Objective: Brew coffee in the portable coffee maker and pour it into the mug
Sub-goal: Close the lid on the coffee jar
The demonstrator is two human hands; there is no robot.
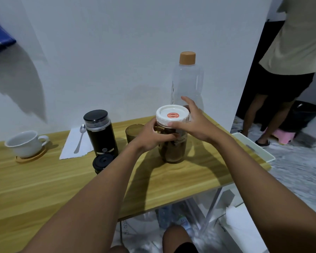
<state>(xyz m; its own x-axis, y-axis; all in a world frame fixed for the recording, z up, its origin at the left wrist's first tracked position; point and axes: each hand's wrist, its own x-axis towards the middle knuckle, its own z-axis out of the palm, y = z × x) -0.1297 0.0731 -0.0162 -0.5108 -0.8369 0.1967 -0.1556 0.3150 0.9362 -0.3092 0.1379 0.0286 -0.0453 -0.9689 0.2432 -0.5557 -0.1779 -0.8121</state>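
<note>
A clear jar (173,148) holding brown coffee stands on the wooden table (44,189), capped by a white lid (172,115) with an orange label. My left hand (151,137) wraps around the jar's body. My right hand (193,121) grips the lid's rim from the right. The black portable coffee maker (100,132) stands upright to the left, with a black round cap (101,162) lying in front of it. A white mug (25,143) sits on a wooden coaster (32,157) at the far left.
A spoon (79,139) lies on a white napkin (73,145). A tinted cup (133,132) stands behind my left hand, a tall clear bottle (187,81) with an orange cap behind the jar. A white tray (255,147) overhangs the right edge. Another person (281,70) stands at right.
</note>
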